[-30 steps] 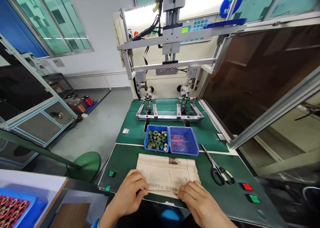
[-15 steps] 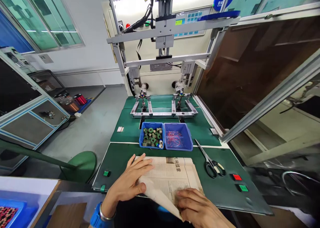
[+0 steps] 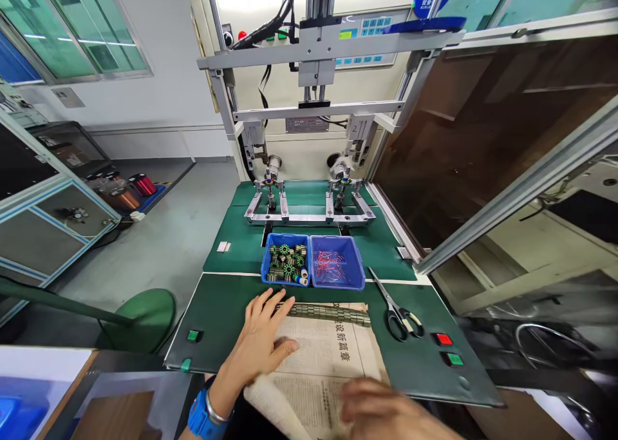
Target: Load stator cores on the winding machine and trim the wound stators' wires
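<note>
A sheet of printed newspaper (image 3: 313,346) lies unfolded at the front of the green work surface, its near left part curled up. Along its far edge runs a row of ribbed metal cores (image 3: 331,312), packed side by side. My left hand (image 3: 261,340) rests on the sheet with fingers spread, its fingertips over the left end of the row. Low over the near right part of the paper, my right hand (image 3: 386,411) is smeared by motion, and its fingers do not show clearly.
Behind the paper stand a blue bin (image 3: 264,276) of green-and-metal cores and a bluish bin (image 3: 355,279) with red wires. Scissors (image 3: 398,314) lie to the right, near red and green buttons (image 3: 443,339). A two-station machine frame (image 3: 309,220) stands at the back.
The newspaper has been opened toward me, uncovering the row of cores at its far edge. My right hand has moved slightly downward. The view has shifted a little.
</note>
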Motion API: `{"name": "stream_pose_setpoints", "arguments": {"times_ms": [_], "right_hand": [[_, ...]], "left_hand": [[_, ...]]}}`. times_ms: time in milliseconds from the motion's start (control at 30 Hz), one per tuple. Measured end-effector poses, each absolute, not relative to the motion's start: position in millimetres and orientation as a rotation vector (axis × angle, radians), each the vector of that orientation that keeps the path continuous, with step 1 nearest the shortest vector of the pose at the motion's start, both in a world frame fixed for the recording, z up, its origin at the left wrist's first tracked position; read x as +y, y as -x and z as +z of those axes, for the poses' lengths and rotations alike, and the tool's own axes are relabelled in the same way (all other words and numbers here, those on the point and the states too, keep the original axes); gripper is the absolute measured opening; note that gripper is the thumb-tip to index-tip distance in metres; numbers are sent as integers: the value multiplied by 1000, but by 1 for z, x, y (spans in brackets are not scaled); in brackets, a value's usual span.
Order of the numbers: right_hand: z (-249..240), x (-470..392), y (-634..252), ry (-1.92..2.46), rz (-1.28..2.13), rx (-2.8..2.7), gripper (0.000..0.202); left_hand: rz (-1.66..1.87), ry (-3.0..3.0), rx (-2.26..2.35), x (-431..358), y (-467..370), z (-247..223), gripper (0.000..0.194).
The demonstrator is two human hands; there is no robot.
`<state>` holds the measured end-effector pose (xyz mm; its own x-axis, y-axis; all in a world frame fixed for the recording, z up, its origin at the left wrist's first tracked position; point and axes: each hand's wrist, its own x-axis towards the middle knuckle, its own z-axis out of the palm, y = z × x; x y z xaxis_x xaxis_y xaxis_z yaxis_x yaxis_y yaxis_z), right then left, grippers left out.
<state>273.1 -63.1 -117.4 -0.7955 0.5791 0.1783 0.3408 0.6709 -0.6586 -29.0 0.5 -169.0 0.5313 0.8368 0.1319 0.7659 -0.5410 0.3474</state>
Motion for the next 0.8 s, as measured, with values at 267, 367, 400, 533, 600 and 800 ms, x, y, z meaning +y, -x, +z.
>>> {"name": "stream_pose_setpoints", "arguments": {"times_ms": [267,367,400,533,600,800], "right_hand": [[-156,16,-278,1252,222,-2441,33],[-169,28,-268,1206,144,-2563,32],[-171,31,-265,1187,127,-2584,33],[-175,37,-259,1135,111,-2611,35],[-177,39,-259,1121,116,-2605,29],[-173,31,-265,1068,264,-2476,25]], "left_hand": [[488,-2579,1350,3,29,-180,73],[494,-2552,1354,3,28,-176,74],[498,-2545,1354,2,27,-175,75],[496,-2512,1368,1,26,-173,77],[494,-2505,1373,1,25,-173,77],[542,-2510,1358,1,25,-176,75]]}}
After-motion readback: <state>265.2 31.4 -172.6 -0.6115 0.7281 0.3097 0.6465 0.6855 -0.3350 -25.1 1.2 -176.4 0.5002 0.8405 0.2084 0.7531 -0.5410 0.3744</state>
